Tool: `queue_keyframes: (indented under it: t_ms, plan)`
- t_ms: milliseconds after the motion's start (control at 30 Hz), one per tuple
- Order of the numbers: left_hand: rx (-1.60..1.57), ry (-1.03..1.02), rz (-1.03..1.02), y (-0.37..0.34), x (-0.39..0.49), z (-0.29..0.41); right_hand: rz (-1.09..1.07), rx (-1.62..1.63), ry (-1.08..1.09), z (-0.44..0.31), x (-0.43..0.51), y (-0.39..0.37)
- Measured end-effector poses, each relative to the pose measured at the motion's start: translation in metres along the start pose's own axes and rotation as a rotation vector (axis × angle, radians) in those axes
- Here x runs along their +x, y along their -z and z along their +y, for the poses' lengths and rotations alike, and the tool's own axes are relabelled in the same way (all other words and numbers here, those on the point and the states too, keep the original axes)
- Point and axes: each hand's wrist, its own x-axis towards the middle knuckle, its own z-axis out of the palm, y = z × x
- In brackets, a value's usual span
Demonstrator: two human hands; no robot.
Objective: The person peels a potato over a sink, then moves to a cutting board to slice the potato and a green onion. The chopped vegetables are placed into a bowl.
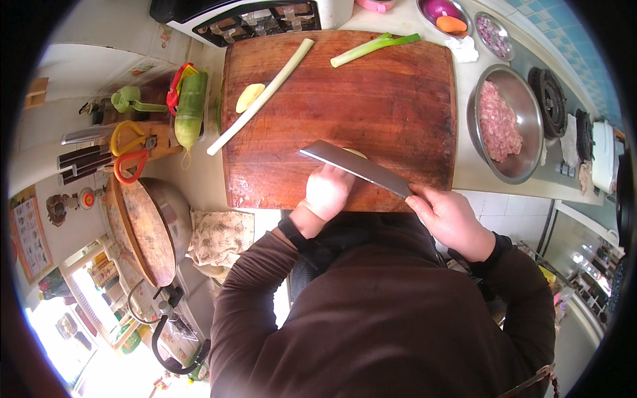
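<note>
My right hand (pixel 443 214) grips the handle end of a broad cleaver (pixel 356 166), whose blade slants over the near edge of a wooden cutting board (pixel 388 104). Under the blade, my left hand (pixel 329 191) rests on the board with its fingertips hidden. A pale yellowish piece (pixel 356 152) shows just behind the blade; whether my left fingers hold it I cannot tell. Farther back on the board lie a long white leek stalk (pixel 264 94), a peeled pale-yellow piece (pixel 250 98) beside it, and a shorter green-and-white leek piece (pixel 373 49).
Right of the board stand a metal bowl of minced meat (pixel 500 122), a bowl with an onion and a carrot piece (pixel 450 24), a bowl of chopped onion (pixel 492 37) and a stove burner (pixel 547 102). At left are a green radish (pixel 190 109), a knife block (pixel 161 142) and a wok with a wooden lid (pixel 144 229).
</note>
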Motion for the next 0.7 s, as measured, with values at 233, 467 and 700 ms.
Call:
queue_keyframes:
  t_ms: [233,467,700]
  plan:
    - [0.032,0.014,0.066,-0.001,0.003,0.000,-0.061,-0.021,0.041,0.006,0.045,-0.023]
    - [-0.008,0.002,0.112,-0.001,0.002,-0.001,-0.094,-0.007,-0.014,0.003,0.031,-0.009]
    - [-0.030,0.048,0.114,-0.002,-0.002,0.001,-0.069,-0.068,0.032,-0.006,0.054,-0.035]
